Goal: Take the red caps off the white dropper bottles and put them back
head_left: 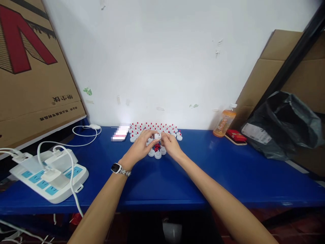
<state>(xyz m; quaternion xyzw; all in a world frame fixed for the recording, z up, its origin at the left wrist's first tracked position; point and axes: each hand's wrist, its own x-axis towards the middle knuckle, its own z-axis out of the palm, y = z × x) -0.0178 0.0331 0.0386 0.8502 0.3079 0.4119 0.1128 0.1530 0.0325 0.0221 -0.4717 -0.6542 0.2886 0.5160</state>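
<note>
Both hands meet over the middle of the blue table (193, 176). Between the thumb and fingers of my left hand (141, 145) is a white plastic cap (157, 136). My right hand (172, 146) is closed in a pinch right beside that cap; whatever lies in its fingertips is hidden. Below the hands sits a small pile of red tips (157, 147). Several white caps without red tips, one of them in front (157, 155), surround the pile. Behind the hands stand rows of white caps with red tips (179, 136), partly covered by my fingers.
At the left is a white power strip (57, 193) with chargers and cables. A blurred flat item (120, 133) lies beside the caps. On the right are an orange drink bottle (225, 122), a red packet on a phone (236, 136) and a dark plastic bag (276, 125).
</note>
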